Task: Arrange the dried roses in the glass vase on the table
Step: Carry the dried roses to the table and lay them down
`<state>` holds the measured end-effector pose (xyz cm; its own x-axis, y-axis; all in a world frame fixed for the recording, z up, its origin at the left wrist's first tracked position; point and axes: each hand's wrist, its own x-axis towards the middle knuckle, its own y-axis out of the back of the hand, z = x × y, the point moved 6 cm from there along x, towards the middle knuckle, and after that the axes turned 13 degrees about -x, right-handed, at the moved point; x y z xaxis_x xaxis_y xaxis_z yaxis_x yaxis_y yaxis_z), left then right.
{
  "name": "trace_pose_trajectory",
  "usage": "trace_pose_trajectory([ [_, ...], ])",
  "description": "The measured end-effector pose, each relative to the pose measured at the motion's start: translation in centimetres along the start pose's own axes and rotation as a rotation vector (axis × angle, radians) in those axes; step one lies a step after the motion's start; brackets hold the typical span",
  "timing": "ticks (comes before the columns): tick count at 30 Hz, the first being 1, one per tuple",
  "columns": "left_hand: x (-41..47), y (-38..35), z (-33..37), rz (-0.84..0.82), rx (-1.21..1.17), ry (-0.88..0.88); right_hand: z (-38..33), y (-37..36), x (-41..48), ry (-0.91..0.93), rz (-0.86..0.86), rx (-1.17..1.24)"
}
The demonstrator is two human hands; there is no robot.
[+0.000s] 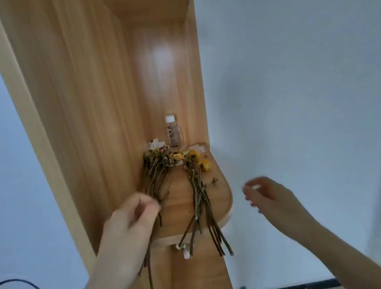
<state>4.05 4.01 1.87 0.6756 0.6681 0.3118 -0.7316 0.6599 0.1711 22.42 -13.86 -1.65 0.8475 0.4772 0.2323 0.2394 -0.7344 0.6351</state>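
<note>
Two bunches of dried roses lie on a rounded wooden shelf (221, 199). The left bunch (157, 172) has greenish-pink heads, and its stems run under my left hand (131, 219), whose fingers are pinched around them. The right bunch (198, 188) has yellow heads, and its stems hang over the shelf's front edge. My right hand (266, 194) hovers to the right of the shelf, off the flowers, fingers curled and apart, holding nothing. A small clear glass bottle with a white cap (172, 132) stands upright at the back of the shelf.
The shelf sits in a tall wooden niche with a side panel (83, 111) close on the left and a white wall (303, 100) on the right. White paper scraps (196, 148) lie behind the flower heads. A small hook (185, 249) hangs under the shelf.
</note>
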Motion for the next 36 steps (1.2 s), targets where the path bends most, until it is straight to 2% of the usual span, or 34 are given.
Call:
trace_pose_trajectory([
  [2, 2.8, -1.1, 0.4, 0.007, 0.265, -0.021, -2.2, -1.3, 2.5, 0.007, -0.081, -0.086],
  [6, 7.9, -3.6, -1.4, -0.034, 0.659, 0.154, -5.1, -5.5, 6.4, -0.003, -0.252, -0.234],
  [13, 11.6, -4.5, -5.7, -0.056, 0.932, 0.38, -4.0, -10.2, 9.1, -0.146, -0.251, -0.512],
  [18, 13.0, -4.2, -7.4, -0.023, 0.917, 0.44, -4.5, -11.1, 9.8, -0.159, -0.23, -0.627],
  [21, 13.3, -4.2, -8.7, -0.029, 0.902, 0.471, -4.4, -11.4, 10.2, -0.177, -0.227, -0.598],
  [26, 13.8, -4.3, -9.7, -0.029, 0.86, 0.515, -4.5, -11.6, 10.7, -0.108, -0.208, -0.631],
  [29, 14.1, -4.3, -10.0, -0.056, 0.875, 0.486, -4.4, -11.7, 10.9, -0.087, -0.197, -0.663],
  [32, 14.1, -4.4, -9.9, -0.054, 0.848, 0.434, -3.9, -11.3, 11.2, -0.132, -0.197, -0.597],
  [36, 13.8, -4.2, -9.4, -0.071, 0.688, 0.371, -3.1, -10.5, 11.3, -0.191, -0.222, -0.462],
])
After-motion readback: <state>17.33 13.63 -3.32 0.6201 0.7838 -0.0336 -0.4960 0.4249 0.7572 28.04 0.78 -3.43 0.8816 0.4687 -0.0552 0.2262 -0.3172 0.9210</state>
